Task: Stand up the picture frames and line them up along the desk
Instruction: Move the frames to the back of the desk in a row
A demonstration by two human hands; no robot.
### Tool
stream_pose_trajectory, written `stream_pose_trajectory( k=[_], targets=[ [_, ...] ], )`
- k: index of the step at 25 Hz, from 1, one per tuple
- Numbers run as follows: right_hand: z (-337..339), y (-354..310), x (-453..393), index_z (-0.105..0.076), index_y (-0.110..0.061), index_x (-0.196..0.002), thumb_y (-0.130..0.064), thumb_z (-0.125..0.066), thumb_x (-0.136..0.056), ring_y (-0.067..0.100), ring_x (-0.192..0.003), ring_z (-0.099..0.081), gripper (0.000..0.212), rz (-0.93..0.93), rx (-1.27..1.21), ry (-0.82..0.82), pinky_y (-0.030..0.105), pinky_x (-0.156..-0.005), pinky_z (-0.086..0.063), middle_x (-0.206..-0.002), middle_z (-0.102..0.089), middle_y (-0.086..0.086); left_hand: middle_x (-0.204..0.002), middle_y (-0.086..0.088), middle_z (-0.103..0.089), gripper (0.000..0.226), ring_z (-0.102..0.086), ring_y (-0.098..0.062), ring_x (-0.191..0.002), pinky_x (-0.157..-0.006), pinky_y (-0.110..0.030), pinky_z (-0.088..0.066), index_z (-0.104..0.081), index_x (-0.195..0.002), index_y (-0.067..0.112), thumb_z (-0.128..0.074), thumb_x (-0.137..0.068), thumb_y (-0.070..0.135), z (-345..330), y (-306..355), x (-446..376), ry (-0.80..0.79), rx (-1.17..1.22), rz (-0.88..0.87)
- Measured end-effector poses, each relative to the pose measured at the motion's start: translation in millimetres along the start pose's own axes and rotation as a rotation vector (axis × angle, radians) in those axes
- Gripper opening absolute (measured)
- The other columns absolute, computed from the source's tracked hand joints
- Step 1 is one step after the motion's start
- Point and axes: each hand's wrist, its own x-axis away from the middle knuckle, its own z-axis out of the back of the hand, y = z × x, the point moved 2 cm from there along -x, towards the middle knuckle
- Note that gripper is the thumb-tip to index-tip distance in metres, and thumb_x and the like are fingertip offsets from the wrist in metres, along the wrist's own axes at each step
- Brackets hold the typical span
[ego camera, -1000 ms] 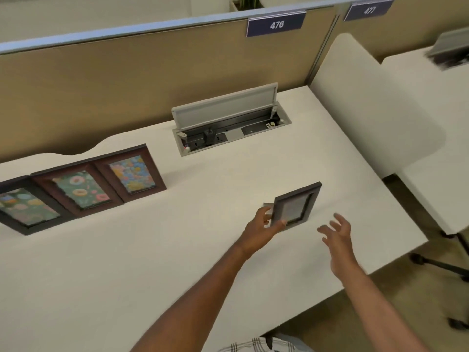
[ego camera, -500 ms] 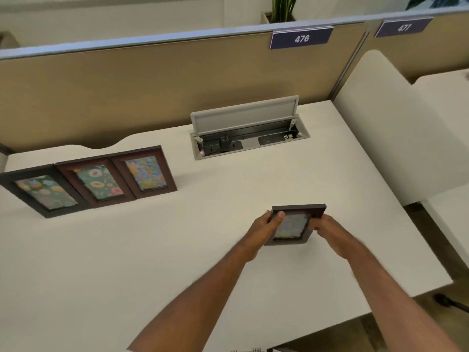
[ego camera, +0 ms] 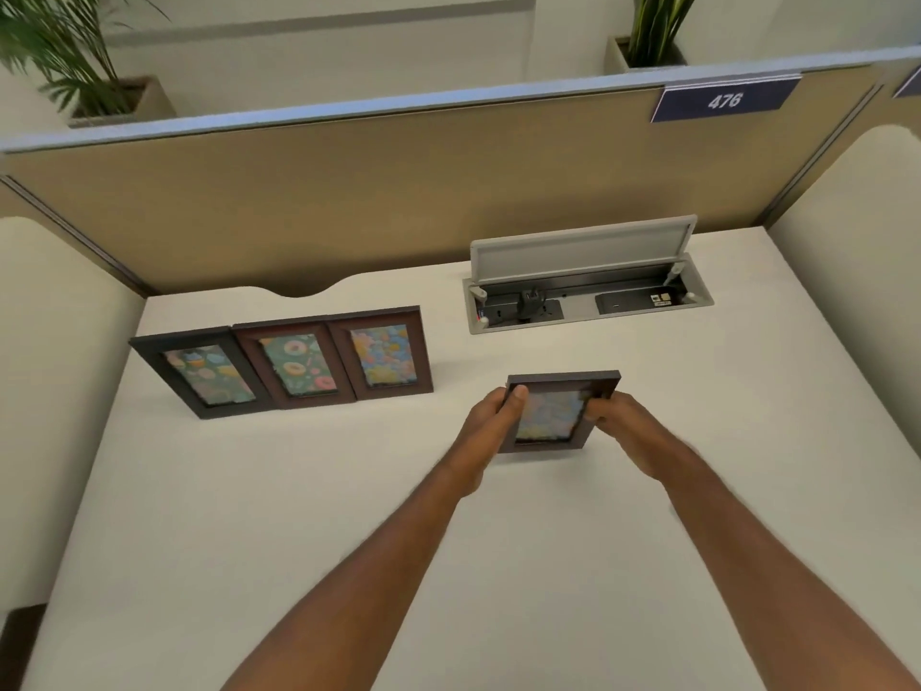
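Three dark wooden picture frames stand side by side, leaning back, on the white desk [ego camera: 299, 516]: a left frame [ego camera: 202, 374], a middle frame [ego camera: 296, 364] and a right frame [ego camera: 383, 354], each with a colourful print. A fourth dark frame [ego camera: 555, 413] with a pastel print is held upright to the right of that row, a gap apart from it. My left hand [ego camera: 491, 423] grips its left edge, thumb on the front. My right hand [ego camera: 623, 428] grips its right edge. I cannot tell whether its bottom edge touches the desk.
An open cable box [ego camera: 588, 286] with a raised grey lid is set into the desk behind the held frame. A tan partition [ego camera: 349, 192] with a "476" sign [ego camera: 725, 99] runs along the back. Cream side panels [ego camera: 45, 366] flank the desk.
My right hand has closed on the fourth frame's right edge. Both hands have turned the frame upright, print toward me, and carried it left toward the standing row.
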Motion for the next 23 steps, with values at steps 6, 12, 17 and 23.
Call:
stream_pose_trajectory(
  k=[6, 12, 17, 23],
  targets=[
    [-50, -52, -66, -0.063, -0.009, -0.115, -0.019, -0.059, -0.06, 0.029, -0.122, -0.058, 0.056, -0.013, -0.083, 0.031, 0.04, -0.11, -0.042, -0.124, -0.069, 0.01, -0.127, 0.005, -0.062, 0.032, -0.055, -0.009, -0.119, -0.095, -0.026, -0.048, -0.059, -0.127, 0.02, -0.063, -0.099, 0.034, 84, 40, -19, 0.373, -0.463, -0.231],
    [-76, -83, -118, -0.059, -0.006, -0.12, -0.02, -0.058, -0.061, 0.028, -0.122, -0.058, 0.061, -0.021, -0.06, 0.05, 0.033, -0.096, -0.046, -0.125, -0.067, 0.011, -0.14, -0.004, -0.057, 0.042, -0.047, -0.024, -0.134, -0.117, -0.045, -0.032, -0.059, -0.132, 0.017, -0.06, -0.09, 0.021, 164, 78, -15, 0.735, -1.086, -0.636],
    [-87, -78, -136, -0.056, -0.006, -0.124, -0.01, -0.055, -0.079, 0.029, -0.123, -0.057, 0.044, -0.039, -0.011, 0.055, 0.035, -0.101, -0.044, -0.129, -0.065, 0.013, -0.152, -0.007, -0.048, 0.051, -0.039, -0.029, -0.143, -0.124, -0.057, -0.016, -0.053, -0.142, 0.018, -0.061, -0.093, 0.028, 203, 73, -18, 0.702, -1.279, -0.456],
    [-95, -72, -142, -0.053, -0.007, -0.128, -0.008, -0.053, -0.09, 0.029, -0.123, -0.057, 0.038, -0.045, 0.019, 0.043, 0.036, -0.106, -0.044, -0.13, -0.063, 0.012, -0.155, -0.01, -0.045, 0.058, -0.036, -0.031, -0.146, -0.124, -0.057, -0.019, -0.048, -0.148, 0.018, -0.064, -0.093, 0.026, 213, 60, -19, 0.629, -1.292, -0.416]
  ],
)
